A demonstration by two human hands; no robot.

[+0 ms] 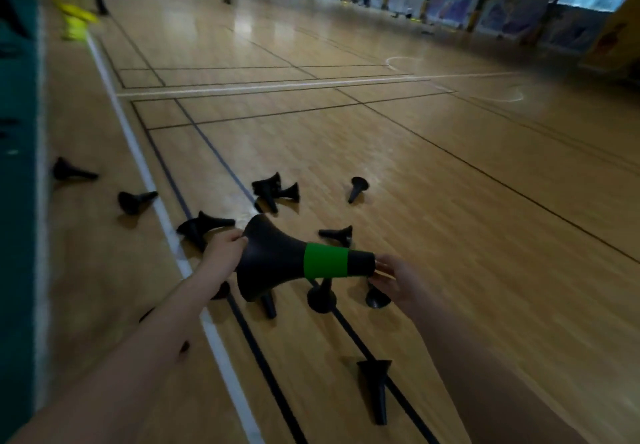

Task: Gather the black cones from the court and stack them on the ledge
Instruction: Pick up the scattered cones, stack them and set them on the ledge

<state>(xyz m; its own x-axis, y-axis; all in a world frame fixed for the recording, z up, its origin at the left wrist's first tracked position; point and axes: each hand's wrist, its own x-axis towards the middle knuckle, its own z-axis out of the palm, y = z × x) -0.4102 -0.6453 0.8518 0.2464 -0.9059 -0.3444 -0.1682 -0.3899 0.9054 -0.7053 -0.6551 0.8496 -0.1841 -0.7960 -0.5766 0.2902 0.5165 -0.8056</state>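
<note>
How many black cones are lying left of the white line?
2. One cone lies near the green wall; the other cone lies close to the white line. Dark shapes beside the left forearm may be more.

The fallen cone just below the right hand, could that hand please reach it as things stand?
Probably not yet: the right hand is steadying the narrow end of the green-banded cone that the left hand grips at the base. The fallen cone lies unobstructed just beneath.
</note>
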